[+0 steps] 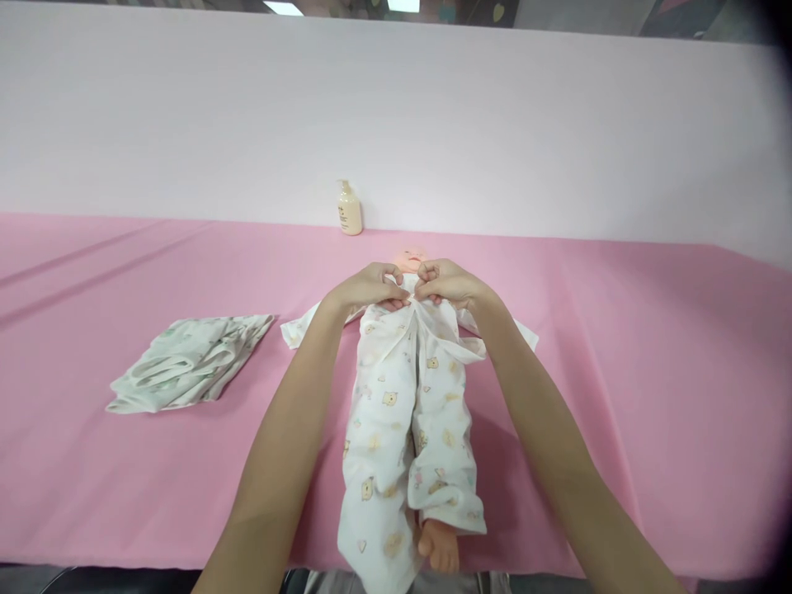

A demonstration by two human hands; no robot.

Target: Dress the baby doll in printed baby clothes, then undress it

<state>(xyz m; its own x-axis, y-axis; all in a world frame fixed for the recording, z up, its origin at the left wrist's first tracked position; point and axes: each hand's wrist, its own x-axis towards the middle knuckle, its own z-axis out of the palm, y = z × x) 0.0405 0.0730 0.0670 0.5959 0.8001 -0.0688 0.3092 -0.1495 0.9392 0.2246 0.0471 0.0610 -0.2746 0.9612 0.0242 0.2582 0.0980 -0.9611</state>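
Note:
A baby doll (411,261) lies on its back in a white onesie (384,396) printed with small bears and hearts. At the doll's chest, my left hand (376,286) pinches one side of the onesie's front opening. My right hand (449,282) pinches the other side, and the fingertips of both hands nearly meet at the fabric. Below them the front hangs apart over the legs. One bare foot (440,544) sticks out of the right-hand leg; the other leg's cloth covers its foot. Both sleeves spread outward, partly behind my forearms.
A folded white and green cloth (191,363) lies to the left on the pink table cover (681,396). Against the white wall (495,124) at the back stands a cream pump bottle (350,210). The table's front edge runs close to my body.

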